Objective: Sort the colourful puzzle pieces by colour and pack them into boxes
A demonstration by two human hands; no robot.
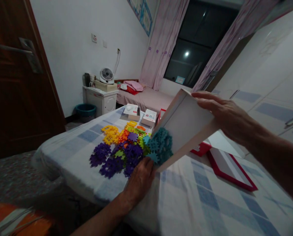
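A shallow white box [185,121] is tilted steeply over the table, its lower end down by a heap of toothed plastic building pieces. My right hand [216,106] grips the raised end, fingers along the top edge. Down at the low corner, my left hand [140,178] is closed against the box's edge, its fingertips partly hidden beside the teal pieces [162,144]. Those teal pieces lie at the box's low end. Purple pieces [109,165], yellow pieces [110,133], and some orange and green ones are spread on the tablecloth just left of the box.
Two small white boxes [150,117] stand behind the heap. Right of the tilted box lies a red-rimmed box [235,170] on the checked tablecloth [205,193]. Beyond are a bed [153,96], a fan [107,75] on a cabinet, and a teal bin [86,109].
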